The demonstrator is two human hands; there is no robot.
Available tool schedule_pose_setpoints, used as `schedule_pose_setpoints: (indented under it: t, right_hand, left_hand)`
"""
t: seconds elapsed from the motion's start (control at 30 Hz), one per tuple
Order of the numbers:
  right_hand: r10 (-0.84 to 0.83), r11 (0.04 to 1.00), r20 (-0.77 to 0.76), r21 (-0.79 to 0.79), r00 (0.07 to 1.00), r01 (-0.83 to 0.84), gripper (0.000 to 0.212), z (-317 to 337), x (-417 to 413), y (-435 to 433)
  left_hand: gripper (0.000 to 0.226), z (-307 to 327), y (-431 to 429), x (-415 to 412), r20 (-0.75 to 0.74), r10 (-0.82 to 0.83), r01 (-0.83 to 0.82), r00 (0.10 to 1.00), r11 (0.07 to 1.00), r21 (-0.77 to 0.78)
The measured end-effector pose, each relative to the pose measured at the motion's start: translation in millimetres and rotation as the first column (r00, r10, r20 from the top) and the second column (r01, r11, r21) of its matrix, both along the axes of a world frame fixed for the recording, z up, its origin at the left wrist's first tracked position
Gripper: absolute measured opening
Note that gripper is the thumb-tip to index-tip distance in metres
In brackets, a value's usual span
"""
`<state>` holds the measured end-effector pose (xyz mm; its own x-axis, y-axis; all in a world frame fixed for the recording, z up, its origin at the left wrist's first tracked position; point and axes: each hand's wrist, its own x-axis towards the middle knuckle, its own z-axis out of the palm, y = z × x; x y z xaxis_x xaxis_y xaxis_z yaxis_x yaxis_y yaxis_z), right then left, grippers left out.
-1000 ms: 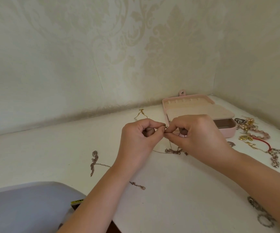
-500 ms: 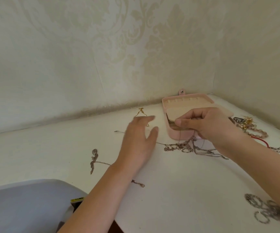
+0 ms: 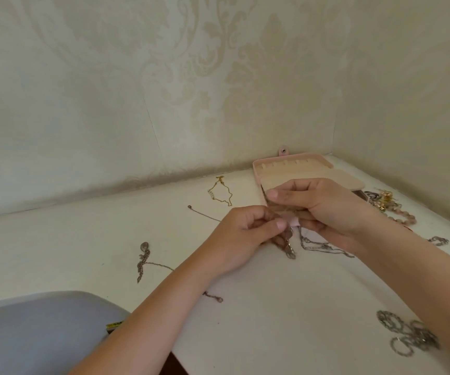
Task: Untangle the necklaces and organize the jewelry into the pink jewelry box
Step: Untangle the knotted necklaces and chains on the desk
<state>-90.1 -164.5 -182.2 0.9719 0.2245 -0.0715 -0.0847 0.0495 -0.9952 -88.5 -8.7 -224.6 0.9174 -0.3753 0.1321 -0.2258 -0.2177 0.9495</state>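
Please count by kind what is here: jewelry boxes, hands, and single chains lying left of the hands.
Pink jewelry box: 1
Hands: 2, left hand and right hand, both pinching the tangled chains
Single chains: 3, gold chain, thin chain, pendant chain
Total: 6

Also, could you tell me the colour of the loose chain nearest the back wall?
The chain is gold; the head view shows it.
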Motion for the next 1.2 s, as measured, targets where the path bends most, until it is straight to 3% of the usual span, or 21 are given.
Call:
schedule_pose_setpoints:
  t: [0.1, 0.2, 0.33, 0.4, 0.47, 0.53, 0.63, 0.7, 0.73, 0.83, 0.9, 1.03, 1.17, 1.2]
  right_hand:
    - [-0.035, 0.996, 0.021, -0.084, 0.999, 0.036, 0.011, 5.8, 2.8, -11.3]
    - [-0.041, 0.984, 0.023, -0.173, 0.999, 0.044, 0.009, 4.9, 5.9, -16.9]
    - [-0.014, 0.948, 0.052, -0.317, 0.999, 0.030, 0.014, 5.7, 6.0, -20.1]
    - [0.046, 0.826, 0.154, -0.561, 0.987, 0.049, 0.025, 9.3, 6.4, -27.0]
    - [0.103, 0.639, 0.217, -0.763, 0.971, 0.103, 0.024, 12.2, 6.3, -34.8]
    - [0.101, 0.501, 0.257, -0.848, 0.961, 0.174, 0.015, 13.2, 6.9, -42.6]
    - [0.013, 0.414, 0.270, -0.878, 0.963, 0.241, 0.009, 18.7, 9.4, -53.6]
    - [-0.059, 0.458, 0.240, -0.856, 0.969, 0.240, 0.025, 23.4, 10.3, -61.4]
    - [-0.078, 0.554, 0.192, -0.808, 0.978, 0.203, 0.033, 25.0, 10.0, -64.2]
    - [-0.080, 0.882, -0.011, -0.466, 0.997, 0.066, 0.036, 26.1, 11.4, -67.1]
    - [-0.043, 0.969, -0.076, -0.248, 0.996, 0.023, 0.031, 24.3, 13.2, -65.6]
    - [0.111, 0.993, 0.071, 0.039, 0.991, -0.114, 0.026, 24.2, 11.0, -55.0]
    - [0.246, 0.967, 0.227, -0.120, 0.943, -0.223, 0.023, 26.6, 2.4, -41.9]
    - [0.273, 0.957, 0.251, -0.168, 0.929, -0.236, 0.023, 27.1, 0.5, -39.6]
  left_hand:
    - [0.022, 4.2, 9.2, -0.9, -0.117, -0.019, 0.002, 0.993, 0.990, -0.144]
    - [0.030, 4.2, 14.8, 0.3, -0.195, 0.063, -0.109, 0.979, 0.966, -0.233]
    - [0.033, 5.2, 23.5, 7.4, -0.279, 0.227, -0.289, 0.933, 0.936, -0.203]
    - [0.032, 3.0, 30.7, 11.1, -0.269, 0.318, -0.368, 0.909, 0.916, -0.161]
    - [0.031, 0.6, 38.0, 13.8, -0.205, 0.407, -0.434, 0.890, 0.894, -0.108]
    - [0.032, -1.6, 44.7, 16.8, -0.130, 0.472, -0.483, 0.872, 0.873, -0.070]
    - [0.032, -4.0, 56.7, 23.6, 0.015, 0.569, -0.570, 0.822, 0.821, 0.026]
    - [0.031, -6.2, 65.4, 29.2, 0.058, 0.625, -0.627, 0.778, 0.778, 0.031]
    - [0.030, -7.3, 69.6, 32.2, 0.069, 0.648, -0.651, 0.758, 0.759, 0.026]
    - [0.029, -8.9, 76.7, 40.0, 0.125, 0.697, -0.707, 0.706, 0.705, 0.062]
    - [0.027, -8.5, 77.5, 44.0, 0.166, 0.731, -0.748, 0.662, 0.658, 0.085]
    - [0.028, -5.9, 82.0, 50.5, 0.253, 0.734, -0.776, 0.630, 0.585, 0.233]
    - [0.023, 6.9, 73.7, 39.2, 0.416, 0.584, -0.689, 0.697, 0.386, 0.613]
    - [0.029, 14.3, 65.0, 30.7, 0.448, 0.521, -0.676, 0.727, 0.428, 0.600]
